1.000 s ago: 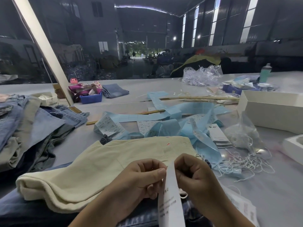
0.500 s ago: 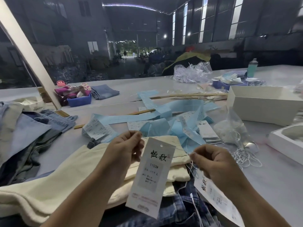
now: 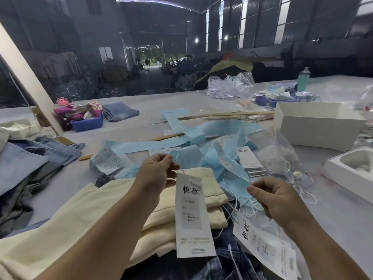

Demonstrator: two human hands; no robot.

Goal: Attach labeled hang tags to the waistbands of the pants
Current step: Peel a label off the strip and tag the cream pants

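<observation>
A white labeled hang tag (image 3: 192,217) dangles in front of me, hung from a thin white string that my left hand (image 3: 156,173) pinches at its top. My right hand (image 3: 271,196) is off to the right with fingers curled, pinching what looks like the other end of the string. Below the tag lie folded cream pants (image 3: 96,211) on top of dark denim pants (image 3: 212,265). A second white tag (image 3: 266,249) lies on the denim under my right wrist.
Blue label backing strips (image 3: 201,138) and a stack of tags (image 3: 250,160) litter the table's middle. A bag of white strings (image 3: 282,158) and white boxes (image 3: 314,124) sit right. Piled jeans (image 3: 30,164) lie left; a blue bin (image 3: 87,123) stands behind.
My left hand has lifted the tag higher and farther out by its string. My right hand has drawn away to the right, and the hands are now well apart.
</observation>
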